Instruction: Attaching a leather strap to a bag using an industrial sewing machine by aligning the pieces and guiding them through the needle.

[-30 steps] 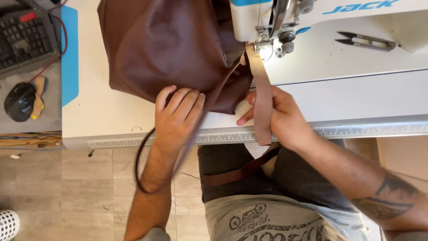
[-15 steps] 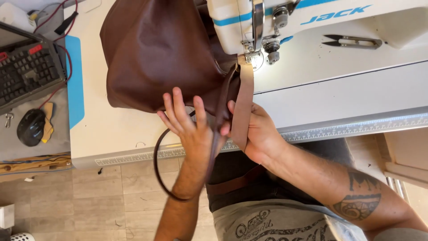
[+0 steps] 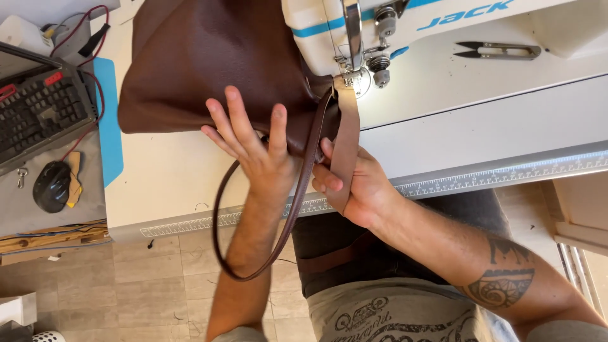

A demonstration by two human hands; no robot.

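Brown leather bag (image 3: pixel 209 63) lies flat under my open left hand (image 3: pixel 256 152) (fingers spread), while my right hand (image 3: pixel 358 187) pinches the strap (image 3: pixel 345 145), keeping it straight below the sewing machine (image 3: pixel 380 28).

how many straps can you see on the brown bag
2. A flat wide strap runs from the sewing machine needle into the right hand. A thin rounded strap loops around the left hand's forearm. Others may be hidden.

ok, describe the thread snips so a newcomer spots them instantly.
Start at the white sewing machine at the top of the table. On its flat white bed, right of the needle, lie the small dark metal thread snips. They lie alone on the bed, blades pointing left, away from the brown leather bag.
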